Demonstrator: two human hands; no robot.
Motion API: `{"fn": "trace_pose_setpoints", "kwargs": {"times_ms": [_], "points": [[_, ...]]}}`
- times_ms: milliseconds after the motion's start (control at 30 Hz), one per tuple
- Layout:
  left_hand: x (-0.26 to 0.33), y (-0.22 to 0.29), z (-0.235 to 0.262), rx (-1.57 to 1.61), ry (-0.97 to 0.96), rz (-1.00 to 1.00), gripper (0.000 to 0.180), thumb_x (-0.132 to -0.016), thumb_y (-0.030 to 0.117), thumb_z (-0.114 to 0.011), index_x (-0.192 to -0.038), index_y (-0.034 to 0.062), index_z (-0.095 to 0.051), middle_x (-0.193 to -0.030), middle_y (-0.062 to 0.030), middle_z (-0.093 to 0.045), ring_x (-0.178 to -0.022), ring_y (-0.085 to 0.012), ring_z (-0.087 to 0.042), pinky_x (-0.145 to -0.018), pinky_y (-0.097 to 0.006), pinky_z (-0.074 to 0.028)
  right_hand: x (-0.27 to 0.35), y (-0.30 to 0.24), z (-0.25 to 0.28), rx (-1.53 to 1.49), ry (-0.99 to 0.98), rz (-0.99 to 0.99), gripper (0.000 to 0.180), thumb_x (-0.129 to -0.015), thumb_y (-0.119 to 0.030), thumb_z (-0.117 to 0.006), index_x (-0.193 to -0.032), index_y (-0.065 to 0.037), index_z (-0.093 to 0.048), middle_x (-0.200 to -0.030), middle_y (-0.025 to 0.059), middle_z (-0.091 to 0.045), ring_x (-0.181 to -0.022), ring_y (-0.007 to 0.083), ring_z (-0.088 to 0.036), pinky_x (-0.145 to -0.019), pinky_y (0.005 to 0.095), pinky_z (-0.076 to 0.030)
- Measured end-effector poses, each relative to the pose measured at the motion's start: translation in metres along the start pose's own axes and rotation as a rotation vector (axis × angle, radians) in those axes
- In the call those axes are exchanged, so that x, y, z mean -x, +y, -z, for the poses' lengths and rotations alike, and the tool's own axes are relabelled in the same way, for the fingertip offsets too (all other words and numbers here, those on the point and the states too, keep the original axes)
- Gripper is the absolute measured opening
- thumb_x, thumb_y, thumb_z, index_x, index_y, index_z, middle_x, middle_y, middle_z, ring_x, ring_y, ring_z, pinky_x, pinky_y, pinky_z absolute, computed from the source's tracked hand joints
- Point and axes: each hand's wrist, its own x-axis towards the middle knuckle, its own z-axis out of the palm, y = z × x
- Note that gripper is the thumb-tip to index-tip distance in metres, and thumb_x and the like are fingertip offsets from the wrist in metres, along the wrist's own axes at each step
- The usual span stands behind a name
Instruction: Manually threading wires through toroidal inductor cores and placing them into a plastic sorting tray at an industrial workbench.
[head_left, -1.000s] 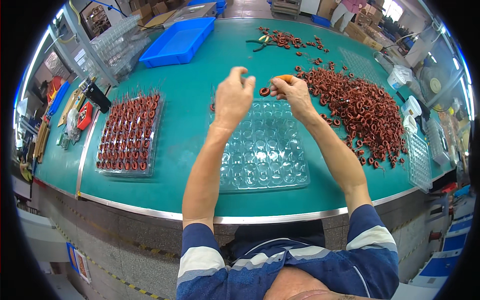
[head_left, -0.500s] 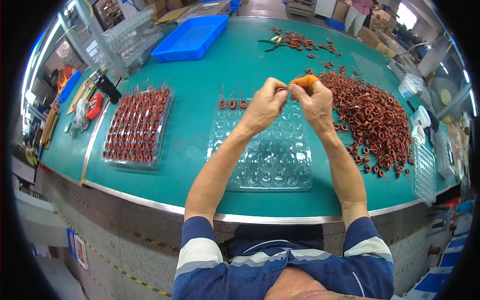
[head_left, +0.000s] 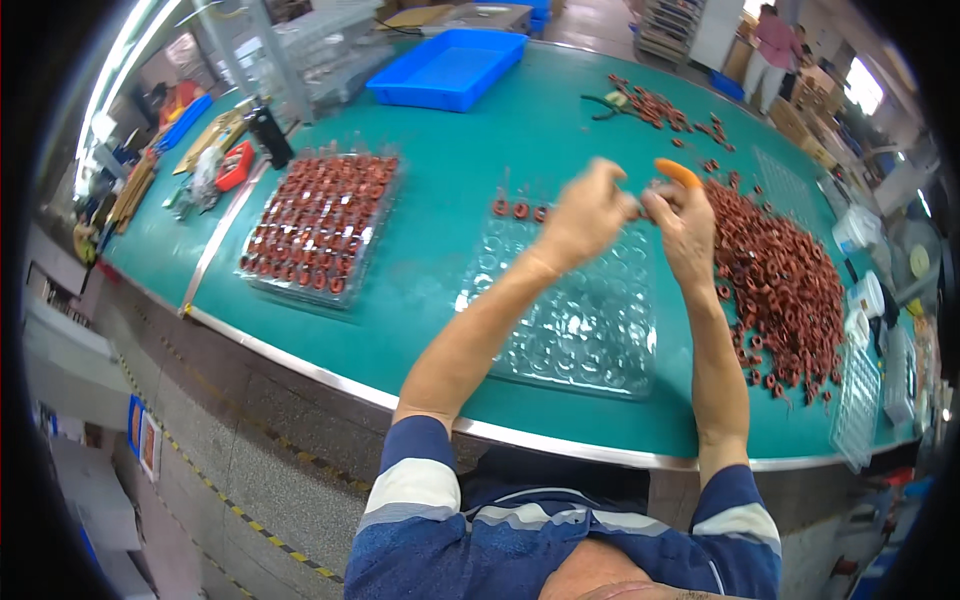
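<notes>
My left hand and my right hand meet fingertip to fingertip above the far edge of a clear plastic blister tray on the green table. An orange finger cot covers one right fingertip. Motion blur hides what the fingers pinch between them. Three red-brown rings sit in the tray's far left pockets; the other pockets look empty. A big heap of red-brown wound rings lies just right of my right hand.
A second clear tray filled with rings lies to the left. A blue bin stands at the back, loose rings with pliers behind. Tools lie far left. White cups and another person are at right.
My hands came together and rose slightly above the tray's far edge. The view tilted and shifted, so the trays now sit further right in the picture.
</notes>
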Motion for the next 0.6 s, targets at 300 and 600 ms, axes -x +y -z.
{"fn": "trace_pose_setpoints", "kwargs": {"times_ms": [300,600], "points": [[-0.015,0.017,0.068,0.390,0.466,-0.056,0.016,-0.093,0.008,-0.056,-0.105,-0.0012,-0.059,-0.088,-0.0063,-0.062,-0.075,-0.0119,-0.062,-0.066,-0.025,-0.050,-0.025,0.063,-0.029,0.288,-0.163,0.056,0.020,-0.085,-0.005,-0.064,-0.105,0.000,-0.064,-0.086,0.0113,-0.069,-0.078,0.0161,-0.065,-0.070,0.0288,-0.052],[-0.012,0.027,0.057,0.437,0.397,-0.067,0.014,-0.091,0.006,-0.055,-0.102,-0.0023,-0.059,-0.085,-0.0049,-0.061,-0.071,-0.0096,-0.061,-0.061,-0.023,-0.049,-0.029,0.111,-0.038,0.621,-0.349,0.227,0.033,-0.085,-0.011,-0.062,-0.117,-0.002,-0.058,-0.097,0.0191,-0.063,-0.087,0.0352,-0.061,-0.076,0.0421,-0.050]]}}
